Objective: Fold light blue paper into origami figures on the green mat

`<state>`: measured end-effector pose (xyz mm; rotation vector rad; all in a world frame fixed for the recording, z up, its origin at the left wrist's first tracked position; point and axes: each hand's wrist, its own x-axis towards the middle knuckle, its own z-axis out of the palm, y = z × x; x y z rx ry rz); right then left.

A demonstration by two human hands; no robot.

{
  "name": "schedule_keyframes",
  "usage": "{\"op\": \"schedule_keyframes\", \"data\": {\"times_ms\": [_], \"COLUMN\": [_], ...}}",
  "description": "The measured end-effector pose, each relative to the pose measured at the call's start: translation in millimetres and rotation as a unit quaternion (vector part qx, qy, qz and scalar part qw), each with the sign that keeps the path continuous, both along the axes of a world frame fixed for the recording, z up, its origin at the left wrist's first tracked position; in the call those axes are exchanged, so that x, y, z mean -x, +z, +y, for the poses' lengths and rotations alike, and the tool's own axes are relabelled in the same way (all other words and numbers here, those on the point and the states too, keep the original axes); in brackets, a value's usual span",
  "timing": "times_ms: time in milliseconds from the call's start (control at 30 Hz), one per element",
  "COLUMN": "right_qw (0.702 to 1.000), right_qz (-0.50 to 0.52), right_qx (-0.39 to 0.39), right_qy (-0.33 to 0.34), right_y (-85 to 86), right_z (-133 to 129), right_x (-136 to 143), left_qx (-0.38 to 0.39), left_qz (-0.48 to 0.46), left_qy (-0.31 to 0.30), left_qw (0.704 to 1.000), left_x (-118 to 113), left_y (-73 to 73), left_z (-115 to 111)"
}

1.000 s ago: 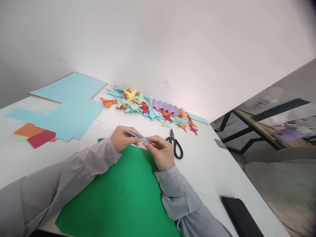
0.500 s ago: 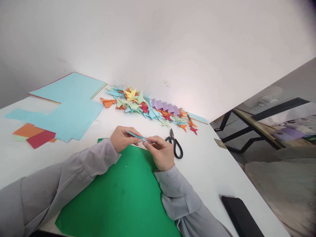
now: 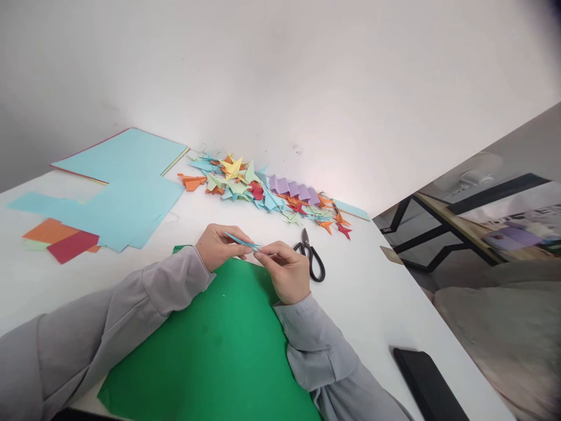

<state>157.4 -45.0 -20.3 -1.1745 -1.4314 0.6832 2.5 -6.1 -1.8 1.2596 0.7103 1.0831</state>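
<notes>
A narrow piece of folded light-blue paper (image 3: 239,240) is pinched between both hands above the far edge of a green sheet (image 3: 210,339). My left hand (image 3: 219,244) grips its left part, with thumb and fingers closed on it. At its right end, the fingertips of my right hand (image 3: 287,270) are pressed together on the paper. Fingers partly hide the folds. Just right of my right hand lie black-handled scissors (image 3: 312,257), blades pointing to the wall.
Along the wall runs a pile of folded colored paper figures (image 3: 267,196). Blue sheets (image 3: 127,210) lie at left, with orange and red paper pieces (image 3: 72,247) in front. A black flat object (image 3: 429,383) rests near the table's right edge.
The right fingertips have shifted very slightly on the blue paper. Both hands keep their hold in nearly the same place; the rest looks unchanged.
</notes>
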Motion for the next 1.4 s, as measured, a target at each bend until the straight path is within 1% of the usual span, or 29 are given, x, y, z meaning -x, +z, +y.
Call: {"op": "schedule_keyframes", "data": {"times_ms": [267, 400, 500, 600, 933, 1033, 1133, 1267, 1333, 1400], "right_qw": [1.0, 1.0, 0.999, 0.998, 0.995, 0.995, 0.992, 0.987, 0.983, 0.976], "right_qz": [-0.004, -0.004, 0.019, 0.046, 0.087, 0.087, 0.115, 0.15, 0.169, 0.194], "right_qx": [0.008, 0.009, 0.024, 0.032, 0.051, 0.044, 0.044, 0.041, 0.055, 0.084], "right_qy": [0.002, -0.014, -0.015, -0.011, 0.007, -0.001, -0.013, -0.048, -0.054, -0.051], "right_y": [0.3, 0.5, 0.7, 1.3, -0.1, 0.0, 1.3, 1.7, 1.1, 0.6], "right_z": [-1.0, -1.7, -1.3, -0.8, -0.6, 0.1, 0.6, 1.8, 2.6, 3.4], "right_x": [-1.9, 0.6, 2.1, 2.7, 2.7, 1.9, 0.9, -0.1, -0.1, 0.4], "left_qx": [-0.012, 0.024, 0.056, 0.069, 0.073, 0.077, 0.077, 0.066, 0.062, 0.063], "left_qz": [0.0, 0.001, 0.003, 0.001, 0.005, 0.013, 0.027, 0.013, 0.002, 0.0], "left_qy": [-0.005, 0.011, 0.034, 0.048, 0.017, 0.008, 0.006, 0.024, 0.031, 0.03], "left_qw": [1.0, 1.0, 0.998, 0.996, 0.997, 0.997, 0.997, 0.997, 0.998, 0.998], "left_x": [0.0, -0.4, -0.4, -0.1, 0.6, 1.3, 1.8, 0.8, 0.1, -0.2], "left_y": [-0.8, 1.6, 4.4, 5.3, 4.3, 5.0, 3.7, 0.2, -0.6, -0.4], "left_z": [-0.1, -0.2, 0.3, 1.3, 1.0, 0.7, 1.3, 2.9, 3.3, 3.2]}}
